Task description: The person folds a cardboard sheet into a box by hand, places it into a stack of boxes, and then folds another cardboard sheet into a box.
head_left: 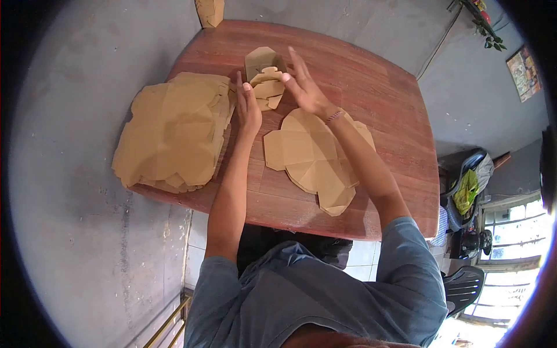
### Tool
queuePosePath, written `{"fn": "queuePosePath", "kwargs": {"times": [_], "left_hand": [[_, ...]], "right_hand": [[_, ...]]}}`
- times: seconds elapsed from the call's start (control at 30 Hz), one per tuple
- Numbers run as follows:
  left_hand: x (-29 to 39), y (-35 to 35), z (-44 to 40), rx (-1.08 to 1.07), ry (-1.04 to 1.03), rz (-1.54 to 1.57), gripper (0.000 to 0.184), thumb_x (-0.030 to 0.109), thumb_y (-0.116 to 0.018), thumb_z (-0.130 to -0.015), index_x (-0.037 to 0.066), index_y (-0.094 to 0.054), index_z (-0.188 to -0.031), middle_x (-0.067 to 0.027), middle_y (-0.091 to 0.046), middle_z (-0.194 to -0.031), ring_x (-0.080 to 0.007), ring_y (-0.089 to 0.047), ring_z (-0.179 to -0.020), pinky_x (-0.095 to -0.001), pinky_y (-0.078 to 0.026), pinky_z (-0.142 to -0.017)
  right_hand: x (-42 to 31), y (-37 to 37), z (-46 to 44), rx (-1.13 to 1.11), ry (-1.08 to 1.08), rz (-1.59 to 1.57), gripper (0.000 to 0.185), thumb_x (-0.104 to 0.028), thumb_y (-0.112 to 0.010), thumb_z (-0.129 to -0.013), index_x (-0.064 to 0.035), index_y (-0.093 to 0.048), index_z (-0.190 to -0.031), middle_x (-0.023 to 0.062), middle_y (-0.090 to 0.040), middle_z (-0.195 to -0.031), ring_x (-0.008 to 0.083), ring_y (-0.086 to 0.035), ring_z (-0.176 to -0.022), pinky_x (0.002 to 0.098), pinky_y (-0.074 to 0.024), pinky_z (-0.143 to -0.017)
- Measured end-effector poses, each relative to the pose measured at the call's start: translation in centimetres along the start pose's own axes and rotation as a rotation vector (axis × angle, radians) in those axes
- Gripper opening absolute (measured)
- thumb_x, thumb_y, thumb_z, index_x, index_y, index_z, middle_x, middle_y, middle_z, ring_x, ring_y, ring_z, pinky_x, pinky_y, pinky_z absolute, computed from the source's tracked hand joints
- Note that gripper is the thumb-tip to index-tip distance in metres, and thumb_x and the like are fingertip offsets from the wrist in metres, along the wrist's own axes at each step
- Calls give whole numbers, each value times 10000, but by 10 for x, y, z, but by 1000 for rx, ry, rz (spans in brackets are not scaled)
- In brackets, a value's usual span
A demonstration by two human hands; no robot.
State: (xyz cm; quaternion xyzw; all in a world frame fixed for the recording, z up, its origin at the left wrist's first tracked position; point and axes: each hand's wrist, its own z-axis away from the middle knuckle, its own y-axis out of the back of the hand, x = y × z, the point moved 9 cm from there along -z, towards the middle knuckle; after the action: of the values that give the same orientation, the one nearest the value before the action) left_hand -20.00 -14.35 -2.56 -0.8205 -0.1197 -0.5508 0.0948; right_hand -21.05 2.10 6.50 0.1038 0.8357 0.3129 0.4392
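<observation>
1 part-folded carton (268,89) sits at the far side of the table (397,110), between the 2 hands. Its long axis runs roughly away from the person; the mouth faces up, with a tall panel at the far end. Material: plain brown cardboard, creased, with curved flaps. Left hand (250,109): fingers extended, laid along the carton's left side, not wrapped around it. Right hand (310,95): fingers spread wide, thumb at the right rim; pressure cannot be determined. Flat lobed cardboard (306,139) lies beneath the right forearm. An uneven cardboard stack (168,127) occupies the left. Tabletop: reddish-brown, wood-grained.
</observation>
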Motion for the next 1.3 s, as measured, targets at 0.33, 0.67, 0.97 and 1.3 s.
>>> {"fn": "queuePosePath", "kwargs": {"times": [0.33,0.67,0.97,1.3], "left_hand": [[125,-8,64,84,-804,-171,306,206,-610,-996,-8,-575,-1211,-214,-597,-1294,-309,-592,-1231,-455,-486,-1003],[100,-149,164,-1165,-517,-271,894,526,-893,-664,97,-577,-1383,-149,-524,-1458,-340,-381,-1454,-544,-314,-1180],[96,-167,242,-1557,-476,-729,1194,470,-920,-585,131,-336,-1569,-155,-196,-1664,-394,-71,-1560,-719,-135,-1187],[95,-163,238,-1584,-440,-681,1026,392,-883,-622,97,-458,-1509,-177,-240,-1657,-432,-138,-1543,-709,-157,-1189]], "right_hand": [[57,117,159,106,-348,171,649,-422,-587,-1013,-62,-410,-1523,221,-296,-1625,401,-268,-1512,482,-303,-1211],[82,146,234,188,-513,253,442,-292,-699,-926,20,-659,-1237,218,-657,-1273,385,-563,-1269,458,-465,-1039],[77,137,236,154,-273,466,414,-283,-678,-933,11,-673,-1223,229,-638,-1281,391,-563,-1242,456,-449,-1071],[84,131,236,119,-254,520,447,-318,-651,-953,10,-656,-1256,222,-617,-1319,392,-544,-1266,460,-422,-1098]]}}
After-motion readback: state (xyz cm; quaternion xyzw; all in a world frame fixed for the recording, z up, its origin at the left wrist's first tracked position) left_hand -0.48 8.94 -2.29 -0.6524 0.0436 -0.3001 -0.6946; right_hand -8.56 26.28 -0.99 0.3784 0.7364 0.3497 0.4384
